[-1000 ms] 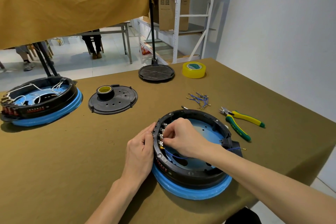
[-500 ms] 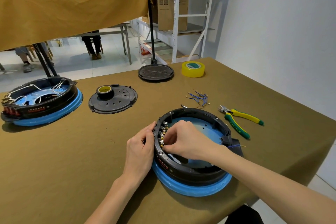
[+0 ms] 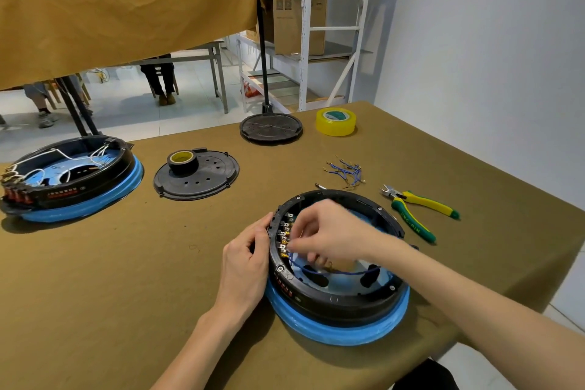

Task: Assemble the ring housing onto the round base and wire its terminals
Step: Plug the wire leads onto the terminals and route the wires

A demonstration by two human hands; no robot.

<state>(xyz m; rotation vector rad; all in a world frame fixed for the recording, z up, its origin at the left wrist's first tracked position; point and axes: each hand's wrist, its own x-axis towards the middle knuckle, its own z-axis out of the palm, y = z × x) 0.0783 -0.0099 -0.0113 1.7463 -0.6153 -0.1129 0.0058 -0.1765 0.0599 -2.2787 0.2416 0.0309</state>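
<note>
olive cloth covers the surface (image 3: 95, 294), and nearest the person the black ring housing (image 3: 332, 301) already sits on the round blue base (image 3: 342, 331). left hand (image 3: 245, 263) presses against the housing's outer wall, fingers curled on its rim, steadying it. right hand (image 3: 329, 236) reaches inside toward the terminals (image 3: 284, 239); its fingers look pinched, likely on the blue wire (image 3: 332, 272) looping across the base, though blur hides the contact. to seat the connector well, keep the housing braced and push straight onto 1 tab without bending its neighbours. beyond lie spare wires (image 3: 345, 171) and pliers (image 3: 418, 210), then a black lid (image 3: 202, 182) and, at the far edge, yellow tape (image 3: 335, 121).
</note>
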